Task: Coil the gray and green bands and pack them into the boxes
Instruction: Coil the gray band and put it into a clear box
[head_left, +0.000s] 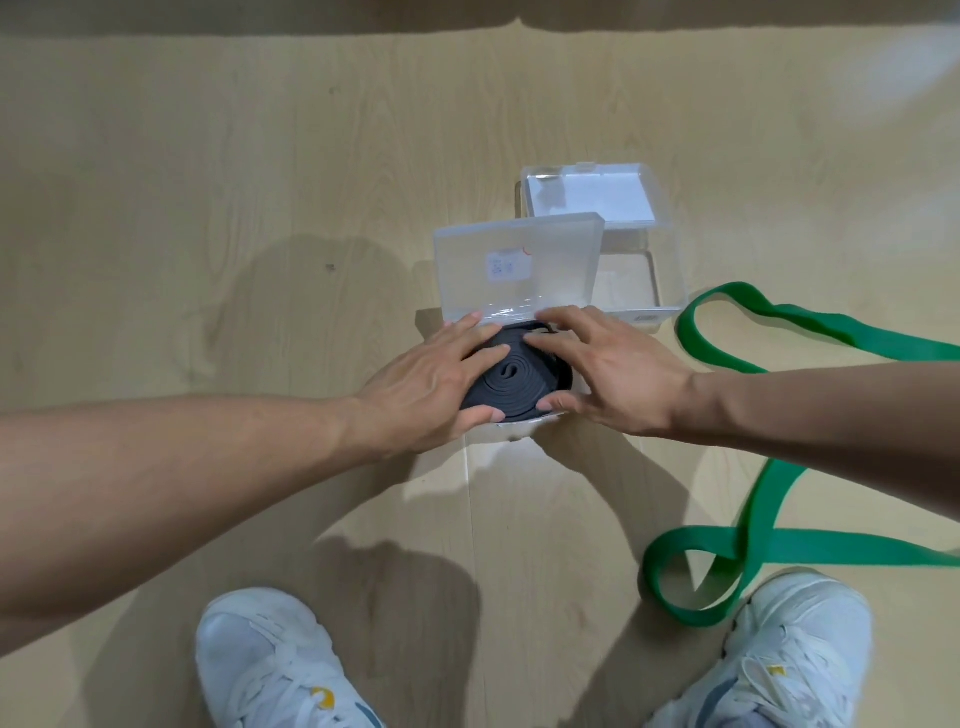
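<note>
both hands (431, 379) (608, 371) flat on gray band (511, 376), fingers spread

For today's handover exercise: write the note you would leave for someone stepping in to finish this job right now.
Left hand and right hand: both rest flat-fingered on the gray band, pressing the coil into the near box, whose lid stands open.
Green band: uncoiled, loose on the floor to the right.
Far box: open, no band inside.
Done: gray band coiled and nearly seated.
Left: close the near box, coil the green band, pack it in the far box.
</note>
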